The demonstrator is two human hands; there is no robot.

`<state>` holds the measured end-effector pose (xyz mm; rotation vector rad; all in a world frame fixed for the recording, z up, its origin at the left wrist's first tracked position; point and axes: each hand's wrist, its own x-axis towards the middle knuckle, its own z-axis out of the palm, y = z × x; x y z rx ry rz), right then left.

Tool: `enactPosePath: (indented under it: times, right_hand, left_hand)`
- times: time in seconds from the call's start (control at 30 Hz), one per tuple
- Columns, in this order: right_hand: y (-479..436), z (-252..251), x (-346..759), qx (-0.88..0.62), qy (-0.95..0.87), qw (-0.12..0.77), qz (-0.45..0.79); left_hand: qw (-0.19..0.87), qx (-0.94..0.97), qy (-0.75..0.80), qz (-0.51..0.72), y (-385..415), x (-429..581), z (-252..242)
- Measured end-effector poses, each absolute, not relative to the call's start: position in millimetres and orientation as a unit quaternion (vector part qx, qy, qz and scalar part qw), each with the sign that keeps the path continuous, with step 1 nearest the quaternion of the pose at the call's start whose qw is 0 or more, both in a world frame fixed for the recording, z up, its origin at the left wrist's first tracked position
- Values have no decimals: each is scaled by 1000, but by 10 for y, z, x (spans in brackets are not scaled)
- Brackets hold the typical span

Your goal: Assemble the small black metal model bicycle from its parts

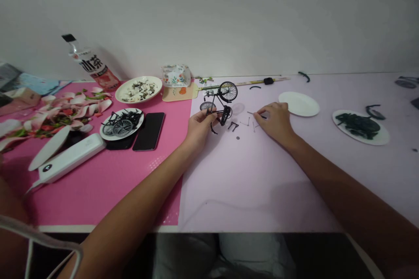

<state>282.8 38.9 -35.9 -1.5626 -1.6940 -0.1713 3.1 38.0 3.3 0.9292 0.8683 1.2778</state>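
Note:
A small black model bicycle [228, 92] is held up over the lilac mat by my left hand [202, 127], whose fingers close round its lower left part. My right hand [274, 121] rests low over the mat to the right, thumb and fingertips pinched on a thin dark part [256, 115]. Between the hands lie several thin rods [248, 121], a small black bracket [233, 126] and a tiny dark disc [238, 138].
A plate of black bicycle parts [122, 125], a phone [149, 131] and a bottle [94, 67] are on the left. Toward the right are a white plate [299, 103] and a plate of dark green pieces [359, 127]. A wall stands behind.

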Motion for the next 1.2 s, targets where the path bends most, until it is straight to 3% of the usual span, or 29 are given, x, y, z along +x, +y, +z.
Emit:
enactPosePath:
  times: [0.2, 0.53, 0.87, 1.2]
  right_hand:
    - [237, -174, 2598, -580, -698, 420, -12]
    - [-27, -70, 2135, -510, -635, 524, 249]
    - [-27, -34, 2130, -485, -594, 576, 284]
    - [-24, -41, 2111, -485, -559, 595, 314]
  left_hand:
    - [650, 417, 352, 529, 362, 25, 30]
    - [650, 468, 318, 506, 252, 62, 59]
    - [539, 581, 342, 504, 189, 57, 105]
    - [499, 617, 362, 490, 100, 52, 157]
